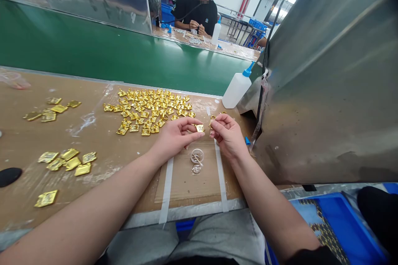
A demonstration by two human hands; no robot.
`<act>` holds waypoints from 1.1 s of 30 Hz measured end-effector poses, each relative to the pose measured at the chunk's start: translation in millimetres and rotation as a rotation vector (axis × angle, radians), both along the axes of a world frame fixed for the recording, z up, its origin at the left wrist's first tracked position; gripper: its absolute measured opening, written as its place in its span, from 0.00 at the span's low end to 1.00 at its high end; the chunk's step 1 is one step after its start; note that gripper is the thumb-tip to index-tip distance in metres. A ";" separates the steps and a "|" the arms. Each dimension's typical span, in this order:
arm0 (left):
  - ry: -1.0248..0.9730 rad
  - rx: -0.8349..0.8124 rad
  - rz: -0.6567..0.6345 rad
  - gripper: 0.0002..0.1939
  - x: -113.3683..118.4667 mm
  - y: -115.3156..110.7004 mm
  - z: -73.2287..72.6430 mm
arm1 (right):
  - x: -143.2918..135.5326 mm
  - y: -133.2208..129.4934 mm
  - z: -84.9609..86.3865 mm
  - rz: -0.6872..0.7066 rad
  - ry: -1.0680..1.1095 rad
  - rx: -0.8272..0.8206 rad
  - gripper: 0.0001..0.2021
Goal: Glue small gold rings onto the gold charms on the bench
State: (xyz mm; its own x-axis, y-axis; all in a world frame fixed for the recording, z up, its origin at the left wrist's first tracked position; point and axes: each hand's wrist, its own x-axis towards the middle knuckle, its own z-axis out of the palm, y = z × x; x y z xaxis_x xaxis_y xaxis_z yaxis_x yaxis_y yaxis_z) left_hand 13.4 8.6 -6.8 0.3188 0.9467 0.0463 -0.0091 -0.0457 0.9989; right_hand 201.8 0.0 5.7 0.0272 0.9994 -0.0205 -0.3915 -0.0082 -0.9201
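My left hand [180, 133] pinches a small square gold charm [200, 128], its stamped face turned up, between thumb and fingers. Just to the right, my right hand [227, 133] is closed on a small gold ring [212, 118] whose round edge shows above the fingertips; whatever joins it below is hidden. Past my left hand lies a wide spread of gold charms with rings [146, 107]. Below both hands, a small round clear cup [197, 155] with a white stick across it sits on a taped cardboard sheet [183, 190].
A white squeeze bottle [235, 91] with a blue tip stands at back right, beside a metal panel [323, 83]. Flat gold pieces [73, 162] lie at left. A green belt [124, 56] crosses behind; beyond it a person [199, 12] sits working. A blue tray [348, 223] is lower right.
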 end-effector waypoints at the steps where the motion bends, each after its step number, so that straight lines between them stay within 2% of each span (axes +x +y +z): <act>1: -0.002 -0.001 0.000 0.20 0.1 0.3 -0.8 | 0.6 0.9 -0.3 -0.016 0.004 -0.005 0.19; 6: 0.021 0.037 0.029 0.20 -0.5 1.0 -4.2 | 2.7 2.6 -4.1 -0.022 -0.104 0.009 0.17; 12: 0.121 0.129 0.114 0.19 -1.0 0.0 -6.6 | -0.1 -0.3 -5.1 0.013 -0.348 0.184 0.12; 17: 0.106 0.121 0.105 0.17 0.8 -0.4 -8.5 | -3.7 1.0 -7.4 0.038 -0.373 0.202 0.11; 21: 0.114 0.107 0.100 0.16 1.7 -0.8 -9.3 | -4.8 2.0 -9.0 0.005 -0.446 0.217 0.12; 26: 0.118 0.109 0.102 0.16 2.3 -0.9 -8.0 | -5.0 1.4 -9.5 -0.035 -0.634 0.343 0.08; 33: 0.119 0.105 0.102 0.15 3.2 -0.2 -9.5 | -8.0 -1.4 -8.3 -0.056 -0.709 0.370 0.05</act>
